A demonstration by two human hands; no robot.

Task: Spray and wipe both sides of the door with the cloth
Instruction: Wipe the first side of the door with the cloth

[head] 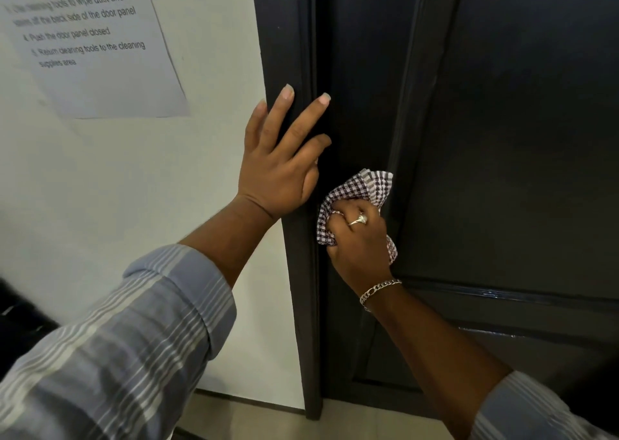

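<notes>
— Where in the job?

— Mid-wipe, by the look of it. Right hand (360,238) bunched round the checked cloth (356,195), fingers curled tight on it, cloth pressed against the dark door (502,138) close to its left edge, just above the crossbar between the panels.

— And the other hand?

— Left hand (279,164) spread flat, fingers straight and apart, resting on the dark door frame (288,54) just beside the cloth. Holding nothing. Seemingly bracing, not cleaning.

— Any sign of spraying done?

— Hard to say. No spray bottle in view, no clear wet streaks either — only a faint shine along the crossbar, which could be paint gloss. Judged as already past the spraying for this patch, since the cloth is on the wood.

— How much left, then?

— Quite a lot, probably. Only one face of the door visible, and only a strip near the edge under the cloth. The wide panel to the right, the lower panel, and the whole other side not shown as wiped. Impossible to tell which face this is, front or back.

— Anything else nearby?

— A printed sheet (97,37) taped to the white wall (134,188) on the left, with lines about wiping the back of the door panel, pushing it closed and returning the tools. Striped sleeves on both arms, a ring and a chain bracelet on the right.
</notes>
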